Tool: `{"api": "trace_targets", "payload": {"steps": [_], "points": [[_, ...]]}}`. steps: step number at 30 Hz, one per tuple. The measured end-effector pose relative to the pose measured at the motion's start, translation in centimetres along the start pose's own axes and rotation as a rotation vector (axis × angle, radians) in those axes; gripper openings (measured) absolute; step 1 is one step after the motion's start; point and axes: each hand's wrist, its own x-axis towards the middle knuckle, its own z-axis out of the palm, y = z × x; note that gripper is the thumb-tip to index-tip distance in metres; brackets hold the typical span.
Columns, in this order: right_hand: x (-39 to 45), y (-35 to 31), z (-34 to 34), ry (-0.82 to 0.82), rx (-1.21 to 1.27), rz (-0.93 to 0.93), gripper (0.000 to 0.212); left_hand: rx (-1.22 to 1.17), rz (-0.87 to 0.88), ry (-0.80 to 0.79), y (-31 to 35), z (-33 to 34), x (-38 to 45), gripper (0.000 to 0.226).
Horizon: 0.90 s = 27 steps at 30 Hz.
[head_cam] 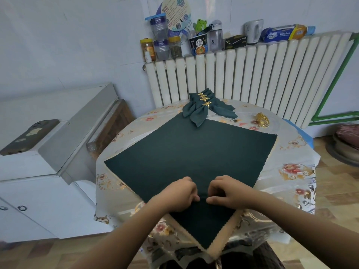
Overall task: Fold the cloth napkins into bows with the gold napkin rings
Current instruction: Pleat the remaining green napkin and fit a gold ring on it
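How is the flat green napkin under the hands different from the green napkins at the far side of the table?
The flat napkin lies spread open as a diamond; the far napkins are gathered into bows and piled together. The flat napkin has no ring; each far napkin passes through a gold ring. The left hand and the right hand pinch the flat napkin; nothing touches the far napkins. Both are the same dark green cloth.

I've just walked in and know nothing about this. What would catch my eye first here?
A big dark green cloth napkin lies spread like a diamond across the flowery table, with the left hand and right hand pinching its near part. At the far edge sit finished napkin bows with gold rings, and spare gold napkin rings lie to their right.
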Motion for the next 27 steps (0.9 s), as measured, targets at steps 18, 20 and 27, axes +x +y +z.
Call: {"api": "trace_targets", "payload": {"steps": [18,20,27], "points": [[3.7,1.5,-3.9,0.215,0.131,0.178,0.032,-0.160,-0.066,0.095,-4.6,-4.0,1.8,0.031],[3.6,1.2,-4.8,0.159,0.085,0.157,0.032,-0.151,-0.048,0.043,-4.3,-4.6,1.6,0.028],[2.7,1.0,-7.7,-0.212,0.043,0.145,0.029,-0.283,0.005,-0.210,-4.3,-5.4,1.4,0.018]]}}
